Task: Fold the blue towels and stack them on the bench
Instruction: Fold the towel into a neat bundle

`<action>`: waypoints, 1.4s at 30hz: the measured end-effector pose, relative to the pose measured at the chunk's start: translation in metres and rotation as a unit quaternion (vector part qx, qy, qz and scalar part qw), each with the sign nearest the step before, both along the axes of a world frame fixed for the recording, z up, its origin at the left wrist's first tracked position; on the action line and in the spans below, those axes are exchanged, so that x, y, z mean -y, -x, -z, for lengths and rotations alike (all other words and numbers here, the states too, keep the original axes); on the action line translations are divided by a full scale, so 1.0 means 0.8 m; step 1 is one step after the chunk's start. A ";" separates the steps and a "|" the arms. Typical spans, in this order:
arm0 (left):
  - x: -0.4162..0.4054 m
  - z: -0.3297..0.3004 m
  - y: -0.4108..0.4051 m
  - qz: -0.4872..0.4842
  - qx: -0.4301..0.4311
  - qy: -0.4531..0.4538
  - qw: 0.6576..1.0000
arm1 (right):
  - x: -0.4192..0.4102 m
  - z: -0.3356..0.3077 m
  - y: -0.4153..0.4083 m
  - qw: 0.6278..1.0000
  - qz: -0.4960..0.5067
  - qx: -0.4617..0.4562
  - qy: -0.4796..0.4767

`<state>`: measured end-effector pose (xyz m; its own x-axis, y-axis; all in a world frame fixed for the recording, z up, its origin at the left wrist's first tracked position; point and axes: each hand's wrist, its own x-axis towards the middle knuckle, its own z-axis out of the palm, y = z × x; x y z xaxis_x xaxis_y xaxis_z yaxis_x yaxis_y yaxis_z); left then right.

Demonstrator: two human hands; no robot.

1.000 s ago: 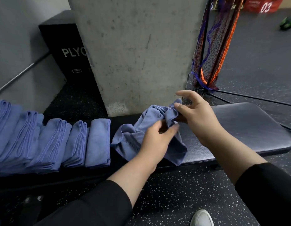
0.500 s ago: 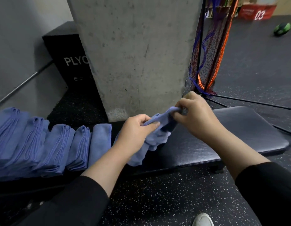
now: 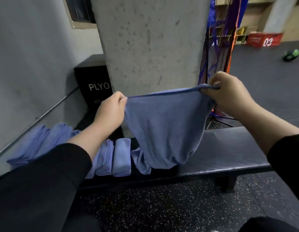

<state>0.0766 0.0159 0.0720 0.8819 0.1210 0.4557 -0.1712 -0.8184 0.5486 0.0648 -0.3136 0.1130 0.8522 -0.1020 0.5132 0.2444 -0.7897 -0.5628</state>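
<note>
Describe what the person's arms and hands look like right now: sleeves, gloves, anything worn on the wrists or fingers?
Both hands are bare: no gloves on the left hand or the right hand, and no rings, watch or bands show. Each arm wears a plain black long sleeve, the left sleeve and the right sleeve, pushed partway up so the forearms are uncovered. No logos or markings are visible on the fabric.

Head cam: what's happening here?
A person is holding a blue towel spread open in the air, the left hand and right hand each pinching a top corner. Its lower edge hangs down to the black bench. A row of folded towels already lies on the bench to the left. This one is opened out but not yet folded.
</note>
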 end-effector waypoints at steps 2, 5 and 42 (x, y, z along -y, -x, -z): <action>0.006 -0.027 0.001 0.004 0.027 0.029 0.999 | -0.002 -0.016 0.006 0.999 -0.007 0.029 -0.034; 0.010 -0.048 0.004 0.078 0.000 0.052 0.996 | -0.002 -0.023 0.014 0.999 0.002 0.021 -0.035; 0.018 -0.103 -0.192 0.057 0.130 0.323 0.936 | -0.021 -0.051 -0.177 0.957 -0.015 0.195 -0.216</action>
<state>0.2300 0.0017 0.1546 0.7758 0.3565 0.5206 -0.4329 -0.2996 0.8502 0.2061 -0.2969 0.1539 0.6102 -0.3552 0.7081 0.5212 -0.4932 -0.6965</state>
